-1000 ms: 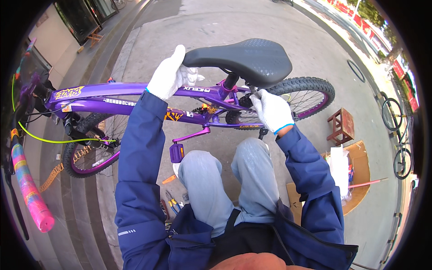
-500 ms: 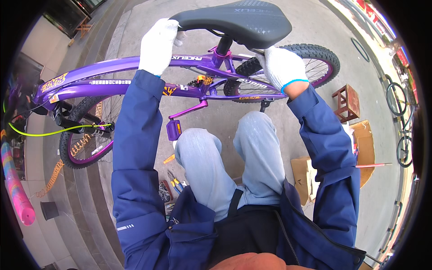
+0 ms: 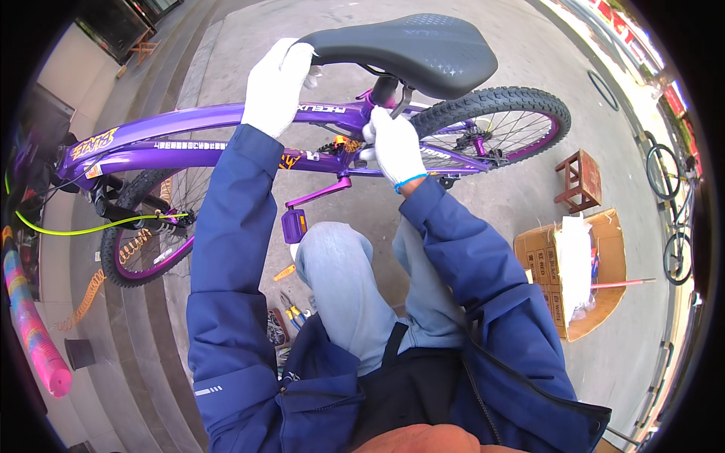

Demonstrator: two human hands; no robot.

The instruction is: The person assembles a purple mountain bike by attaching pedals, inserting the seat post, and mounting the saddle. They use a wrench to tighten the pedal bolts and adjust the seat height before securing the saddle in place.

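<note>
A purple bicycle stands crosswise in front of me, its black saddle on top. My left hand, in a white knit glove, is closed around the narrow front tip of the saddle. Below the saddle, at the collar of the black seat post, is my gloved right hand. Its fingers are curled in by the frame, and what they grip is hidden. A dark metal piece shows between that hand and the saddle; I cannot tell whether it belongs to the saddle.
The purple pedal juts out near my knee. Pliers and other tools lie on the ground to my left. At the right are a wooden stool and an open cardboard box with white wrapping. A coiled orange hose hangs by the front wheel.
My right hand has moved left and down from the rear underside of the saddle to the seat post collar. The left hand stays on the saddle tip, which has shifted slightly right.
</note>
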